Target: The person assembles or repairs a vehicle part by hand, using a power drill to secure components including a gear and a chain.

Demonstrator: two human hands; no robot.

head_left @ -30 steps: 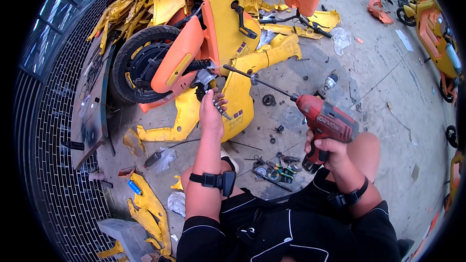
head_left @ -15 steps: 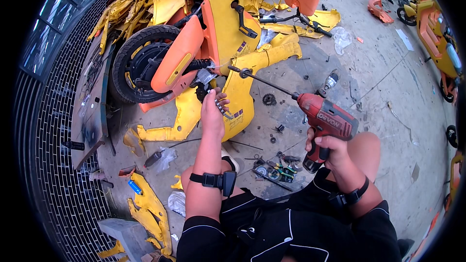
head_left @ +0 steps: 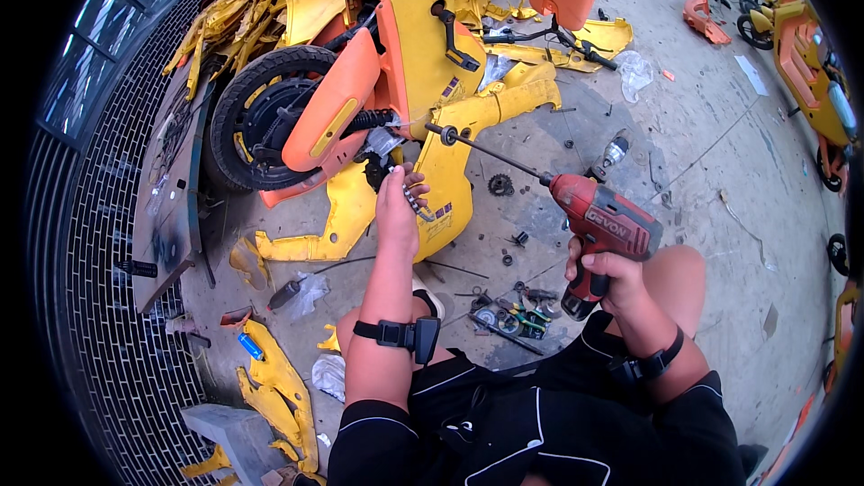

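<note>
My right hand (head_left: 607, 281) grips the handle of a red and black cordless impact driver (head_left: 605, 216). Its long thin bit (head_left: 504, 157) points up and left, with a dark round collar (head_left: 447, 135) near the tip, over a yellow body panel. In my left hand (head_left: 396, 207), the fingers curl around a chain-like strip of dark and silvery segments (head_left: 414, 204). That hand is beside a black part (head_left: 378, 171) low on the yellow and orange scooter (head_left: 418, 54), which lies tilted with its rear wheel (head_left: 261, 121) to the left. The fingers partly hide the strip.
Loose yellow panels (head_left: 450, 189) lie under and around the scooter. Pliers and small parts (head_left: 522, 313) are on the floor before me. A second power tool (head_left: 612, 155) and a gear (head_left: 500, 184) lie farther off. More scooters (head_left: 814, 81) stand at right.
Almost nothing differs. Both hands, the impact driver and the strip keep nearly the same places, with only a slight shift of the view.
</note>
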